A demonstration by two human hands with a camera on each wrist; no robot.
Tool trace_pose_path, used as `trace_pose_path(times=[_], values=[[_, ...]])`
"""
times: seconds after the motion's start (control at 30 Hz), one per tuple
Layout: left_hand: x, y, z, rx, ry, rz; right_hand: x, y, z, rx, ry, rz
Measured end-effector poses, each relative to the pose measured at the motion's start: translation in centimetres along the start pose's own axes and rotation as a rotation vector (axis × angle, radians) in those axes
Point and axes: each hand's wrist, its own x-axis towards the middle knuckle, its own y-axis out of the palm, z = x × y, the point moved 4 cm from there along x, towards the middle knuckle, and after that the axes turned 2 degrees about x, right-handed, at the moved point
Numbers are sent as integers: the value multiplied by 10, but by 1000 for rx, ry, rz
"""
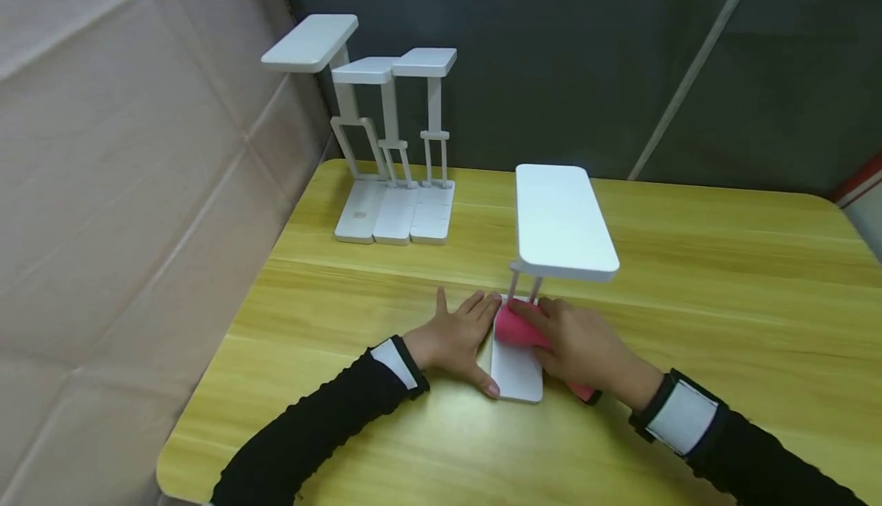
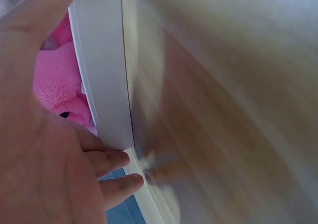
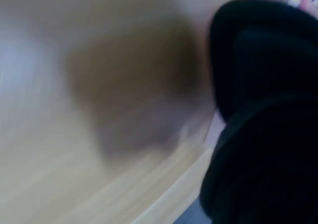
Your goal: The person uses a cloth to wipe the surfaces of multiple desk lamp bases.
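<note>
A white folding stand [image 1: 566, 219] with a flat top plate and two thin rods stands at the middle of the table, its white base [image 1: 518, 374] flat on the wood. My left hand [image 1: 455, 341] touches the left edge of this base, fingers spread and straight. In the left wrist view, the palm and fingers lie along the white base [image 2: 102, 60]. A fuzzy pink cloth [image 1: 518, 326] is gripped in my right hand [image 1: 582, 341] and pressed on the base below the rods. The same pink cloth [image 2: 58, 80] shows behind the base.
Three more white stands [image 1: 395, 211] are lined up side by side at the back left of the wooden table [image 1: 723, 299]. A dark panel [image 1: 551, 54] rises behind, and a pale fabric wall [image 1: 138, 207] at the left. A black blurred shape [image 3: 268, 134] fills the right wrist view's right side.
</note>
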Motion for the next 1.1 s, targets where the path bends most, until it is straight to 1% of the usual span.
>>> trace_pose_path(times=[0.1,0.27,0.33,0.43,0.5,0.57,0.6,0.63,0.7,0.73,0.8,0.83,0.87,0.97,1.1], values=[[0,-2,-1,12,0,-2,-5,0,6,17,-6,27],[1,-6,-1,44,0,-4,-19,-3,23,82,-74,87],[2,-7,-1,60,-2,-5,-26,-4,29,91,-99,102],[3,-9,-1,73,-7,-7,-33,-7,37,126,-124,153],[4,-8,0,70,-9,-10,-36,-9,40,177,-143,210],[4,-8,1,61,-10,-8,-37,-13,39,269,-165,270],[4,-8,2,58,-10,-8,-37,-15,37,304,-168,282],[4,-8,2,53,-11,-8,-36,-17,33,328,-167,278],[4,-7,2,48,-11,-10,-31,-22,22,325,-157,220],[4,-6,3,45,-12,-13,-28,-23,14,299,-143,171],[3,-4,3,39,-15,-16,-20,-23,-1,211,-97,72],[3,-3,3,36,-15,-15,-17,-22,-8,164,-81,35],[2,-2,2,32,-14,-12,-15,-20,-14,134,-65,15],[1,3,1,23,-5,-8,-14,-9,-22,112,-31,20],[1,4,0,37,5,-13,-21,0,-19,178,11,55]])
